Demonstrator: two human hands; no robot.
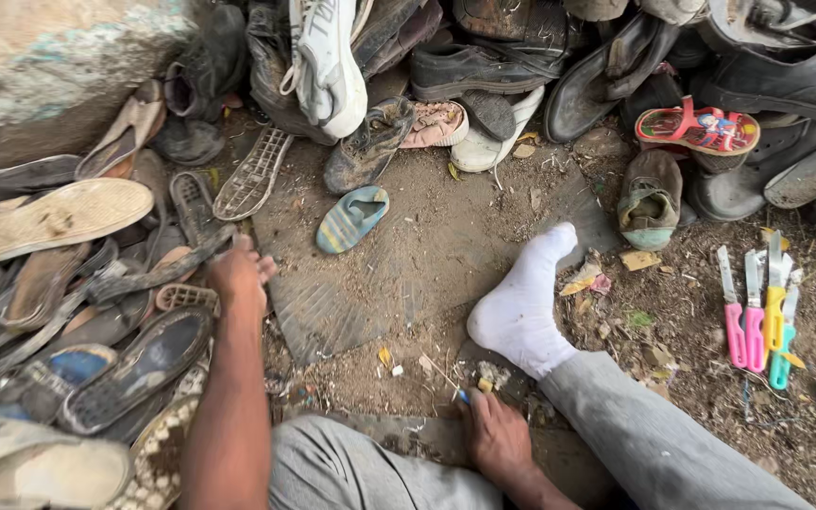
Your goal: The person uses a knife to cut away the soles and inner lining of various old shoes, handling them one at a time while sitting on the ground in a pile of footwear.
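While my right hand (495,436) pinches a small blue tool (465,397) low by my sock (521,307), my left hand (238,274) reaches, fingers loosely curled and empty, onto a worn strap sole (158,274) in the heap. It looks light, floppy, gritty; I'd grip its edge. Farther right lie about six knives (757,316); beyond, one striped shoe (351,219).

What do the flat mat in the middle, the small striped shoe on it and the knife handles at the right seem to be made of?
The mat looks like dark rubber: matte, ribbed, dusty and curling at the edge. The small striped shoe seems to be soft moulded foam or rubber, one piece with no stitching visible. The knife handles look like glossy plastic in pink, yellow and teal, and their blades look like dull metal.
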